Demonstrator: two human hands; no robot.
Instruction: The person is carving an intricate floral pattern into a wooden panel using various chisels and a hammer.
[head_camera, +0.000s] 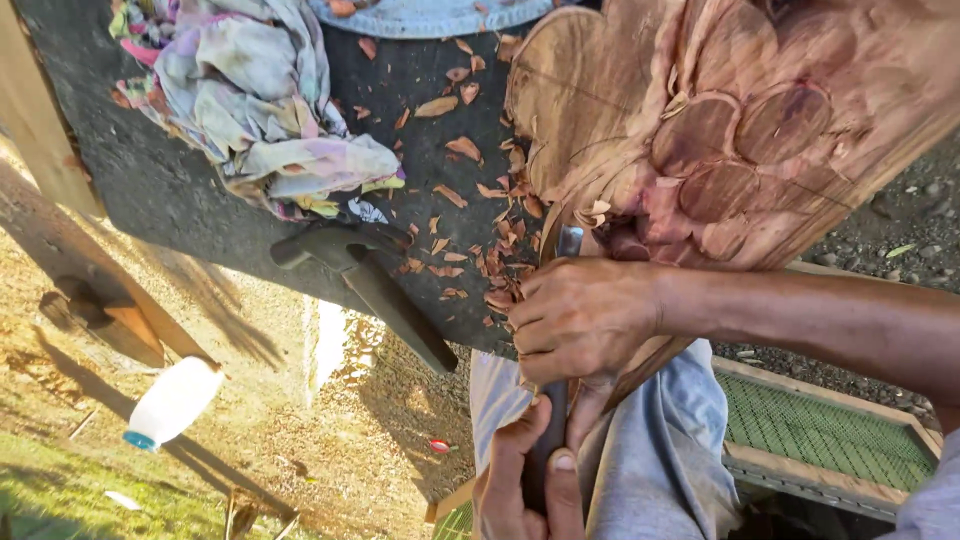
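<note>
At centre frame, the right hand wraps its fingers tightly round a metal-bladed chisel against the reddish-brown carved wooden slab at upper right. Below, the left hand holds the chisel's dark handle closed-fisted. A white plastic bottle with a blue cap lies at lower left, contents unseen.

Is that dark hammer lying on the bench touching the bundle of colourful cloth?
Cannot tell. In the head view the hammer has its head right under the edge of the cloth; shadow hides whether they meet or a sliver of bench separates them.

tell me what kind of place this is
Likely an outdoor woodcarving spot: a carved wood slab on a dark bench strewn with wood chips, with bare dirt and grass below.
</note>
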